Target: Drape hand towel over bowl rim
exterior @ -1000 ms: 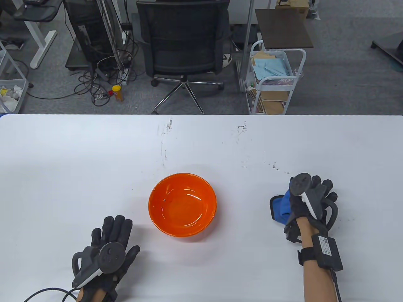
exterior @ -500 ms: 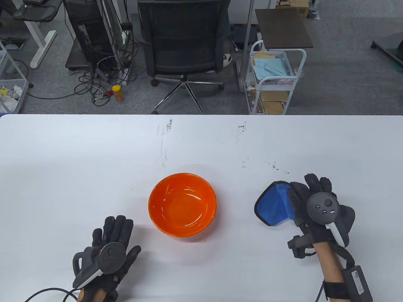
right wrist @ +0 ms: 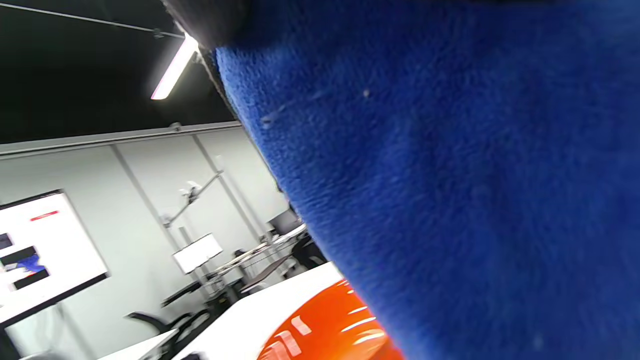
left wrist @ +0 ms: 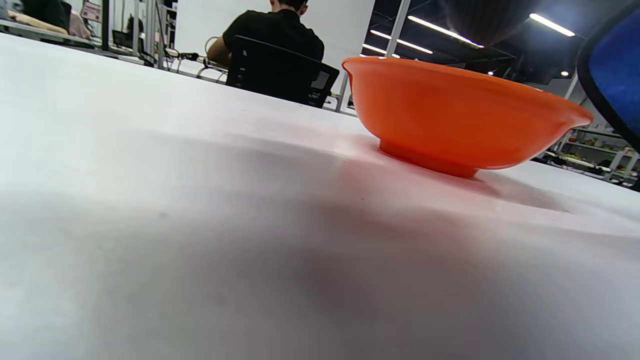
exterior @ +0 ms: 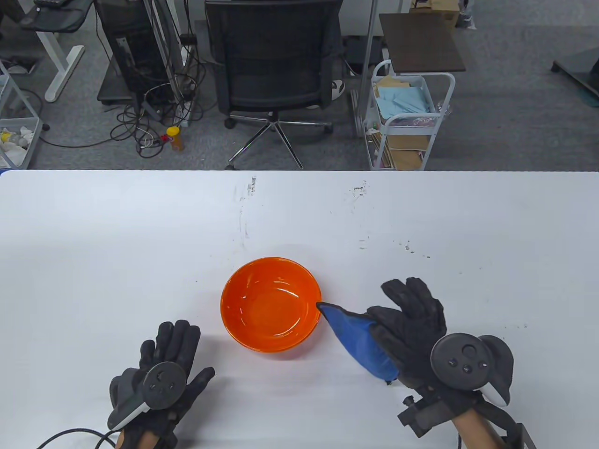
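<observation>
Towel [exterior: 360, 343] gripped by right hand [exterior: 412, 339], tip at bowl [exterior: 271, 304] rim | left hand [exterior: 161, 374] flat, fingers spread

Two hands wearing black sensor gloves

The left hand [exterior: 161, 383] and right hand [exterior: 421, 341] are each carrying a dark grey round-faced tracker with small buttons and a white-edged handle; bare skin is showing at both wrists, and a black cable is trailing from the left.
</observation>
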A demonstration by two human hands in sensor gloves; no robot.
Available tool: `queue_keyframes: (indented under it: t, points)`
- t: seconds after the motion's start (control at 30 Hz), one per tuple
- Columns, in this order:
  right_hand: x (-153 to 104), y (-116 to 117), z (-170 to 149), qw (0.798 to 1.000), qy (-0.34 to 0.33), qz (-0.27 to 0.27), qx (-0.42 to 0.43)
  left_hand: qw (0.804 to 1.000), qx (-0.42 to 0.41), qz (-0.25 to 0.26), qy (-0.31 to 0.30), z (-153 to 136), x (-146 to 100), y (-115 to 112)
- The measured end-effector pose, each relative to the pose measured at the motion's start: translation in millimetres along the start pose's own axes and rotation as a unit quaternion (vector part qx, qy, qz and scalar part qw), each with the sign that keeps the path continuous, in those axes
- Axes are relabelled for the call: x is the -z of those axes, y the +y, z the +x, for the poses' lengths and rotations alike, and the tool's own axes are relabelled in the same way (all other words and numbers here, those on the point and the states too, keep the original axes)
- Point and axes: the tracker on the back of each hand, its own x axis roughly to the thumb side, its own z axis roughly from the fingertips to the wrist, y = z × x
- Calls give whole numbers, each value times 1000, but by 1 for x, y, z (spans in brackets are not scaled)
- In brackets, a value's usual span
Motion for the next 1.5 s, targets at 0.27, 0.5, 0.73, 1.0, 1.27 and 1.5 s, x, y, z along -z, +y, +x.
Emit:
queue_keyframes:
  t: [0.27,0.5,0.73,1.0,1.27,1.5]
  points:
    - [-1,33,46,993,-80,33,85,995,-57,-48,-63,8,0,-3]
    - [1,69,61,989,-102,43,98,929,-264,119,-230,19,-3,8]
    - [-5,83,49,993,-67,13,98,931,-262,150,-208,17,-9,15]
    - [-15,85,26,1000,-6,-21,-21,914,-249,226,-229,15,-22,34]
    - [-38,89,21,1000,-3,6,9,943,-180,167,-224,30,-32,90]
    - [-35,103,12,1000,10,2,9,966,-133,103,-195,48,-33,132]
